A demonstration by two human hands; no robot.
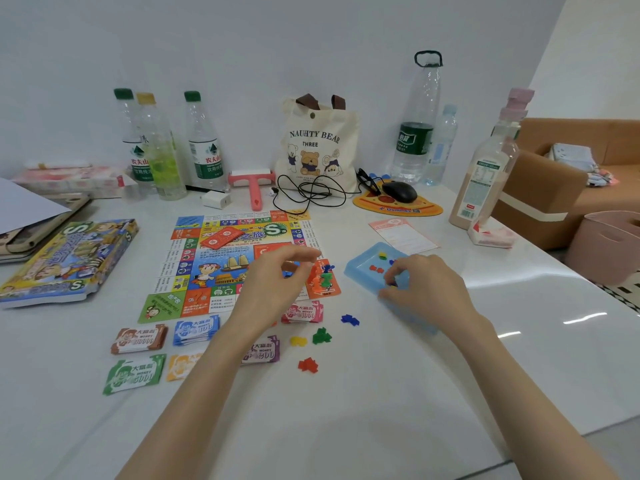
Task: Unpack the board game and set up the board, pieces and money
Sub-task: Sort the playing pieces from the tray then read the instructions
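The board (239, 261) lay flat on the desk (381, 427), and everything here is placed from it. The money piles (138, 339) sat in rows just in front of the board. Four little heaps of coloured pieces (321, 336) sat in front of its right corner. The blue tray (363, 268) was just to the right of the board, with a few pieces left in it.

The left hand (280, 275) hung over the right part of the board. Its fingers were curved, with the thumb close to the fingertips. I could not tell if it pinched anything. The right hand (420, 289) was bent down onto the near side of the tray, fingers curled. I could not tell if it had caught a piece.

A few things could go wrong, I think. The pawns (323, 277) stood on the board's orange corner, right beside the left hand (a small bump would tip them). The left arm lay across the money piles, so a quick pull could drag the notes into a mess. The tray looked light, so if the right hand pressed its side it could slide or flip. Then its pieces could fly into the sorted heaps and mix the colours.
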